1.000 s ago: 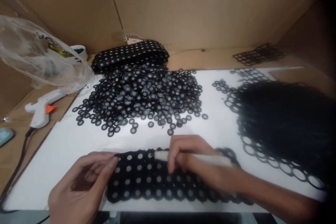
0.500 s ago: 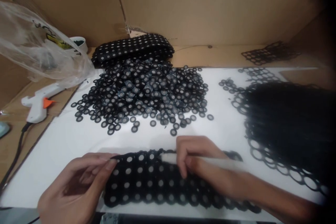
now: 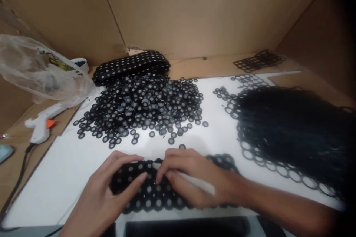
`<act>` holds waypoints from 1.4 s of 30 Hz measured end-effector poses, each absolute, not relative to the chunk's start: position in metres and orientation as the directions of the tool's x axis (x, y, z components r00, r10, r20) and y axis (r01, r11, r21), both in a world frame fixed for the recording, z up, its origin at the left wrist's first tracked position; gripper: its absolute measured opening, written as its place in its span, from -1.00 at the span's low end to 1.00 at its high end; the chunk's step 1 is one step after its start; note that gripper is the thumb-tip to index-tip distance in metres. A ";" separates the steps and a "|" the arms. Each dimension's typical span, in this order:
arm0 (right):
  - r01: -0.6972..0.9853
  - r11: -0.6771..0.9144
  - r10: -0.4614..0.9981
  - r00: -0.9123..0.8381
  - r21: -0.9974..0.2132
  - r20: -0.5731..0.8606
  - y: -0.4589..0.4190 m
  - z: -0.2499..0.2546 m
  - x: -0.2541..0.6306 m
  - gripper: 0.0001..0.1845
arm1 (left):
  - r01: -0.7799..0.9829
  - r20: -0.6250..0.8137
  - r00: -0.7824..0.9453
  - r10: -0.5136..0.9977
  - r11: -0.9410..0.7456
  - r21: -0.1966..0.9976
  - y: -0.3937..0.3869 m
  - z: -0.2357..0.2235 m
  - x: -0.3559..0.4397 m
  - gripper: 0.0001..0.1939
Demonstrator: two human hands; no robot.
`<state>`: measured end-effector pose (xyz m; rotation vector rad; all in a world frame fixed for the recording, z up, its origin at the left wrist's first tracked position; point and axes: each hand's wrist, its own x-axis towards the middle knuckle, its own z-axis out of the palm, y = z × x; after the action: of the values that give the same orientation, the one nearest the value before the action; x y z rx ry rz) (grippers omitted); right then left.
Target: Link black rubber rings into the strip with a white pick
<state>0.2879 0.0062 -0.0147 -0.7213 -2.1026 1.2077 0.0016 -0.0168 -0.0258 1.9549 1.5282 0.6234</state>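
A black strip point(image 3: 148, 192) with rows of pale round dots lies at the front edge of the white board. My left hand point(image 3: 111, 185) holds its left part, thumb on the dotted face and fingers along the far edge. In my right hand point(image 3: 191, 177) is a slim white pen-like tool point(image 3: 198, 184), its tip against the strip's upper edge beside my left fingertips. The right hand covers much of the strip's right half. Beyond both hands lies a pile of small black rings point(image 3: 144, 107) with pale centres; one loose ring point(image 3: 182, 146) sits near my right knuckles.
A rolled dotted band point(image 3: 133, 63) stands behind the pile. At right is a heap of black ring mesh point(image 3: 289, 129), with a mesh scrap point(image 3: 258, 61) farther back. On the left are a white glue gun point(image 3: 41, 126), a clear plastic bag point(image 3: 36, 70) and a white cup point(image 3: 80, 64). Cardboard walls enclose the area.
My left hand has moved right along the strip and its thumb now lies over the dots. My right hand has shifted left with the white tool. The camera view has shifted as well.
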 end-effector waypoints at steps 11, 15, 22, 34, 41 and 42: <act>0.098 0.317 0.784 -0.587 -0.943 0.202 0.006 -0.023 0.308 -0.67 | 0.729 -0.030 0.492 0.870 -0.393 0.560 0.011 -0.024 0.017 -0.77; 0.103 0.284 0.787 -0.593 -0.953 0.170 0.007 -0.025 0.310 -0.68 | 0.756 -0.024 0.451 0.892 -0.368 0.542 0.007 -0.024 0.024 -0.78; 0.148 0.302 0.787 -0.597 -0.942 0.158 0.009 -0.019 0.309 -0.71 | 0.756 -0.002 0.403 0.915 -0.332 0.564 0.004 -0.032 0.032 -0.76; 0.169 0.209 0.841 -0.534 -0.963 0.088 -0.003 -0.011 0.324 -0.68 | 0.722 -0.007 0.399 0.917 -0.309 0.619 0.001 -0.034 0.029 -0.77; 0.159 0.278 0.805 -0.577 -0.947 0.140 -0.001 -0.015 0.324 -0.71 | 0.677 0.003 0.371 0.929 -0.273 0.683 -0.002 -0.027 0.030 -0.76; 0.146 0.328 0.781 -0.597 -0.933 0.181 -0.001 -0.015 0.323 -0.71 | 0.670 0.005 0.371 0.929 -0.271 0.691 -0.002 -0.026 0.030 -0.76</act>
<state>0.3233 -0.0005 -0.0152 -0.8134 -1.9609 1.2836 0.0301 -0.0025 -0.0257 2.0338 1.3748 0.5574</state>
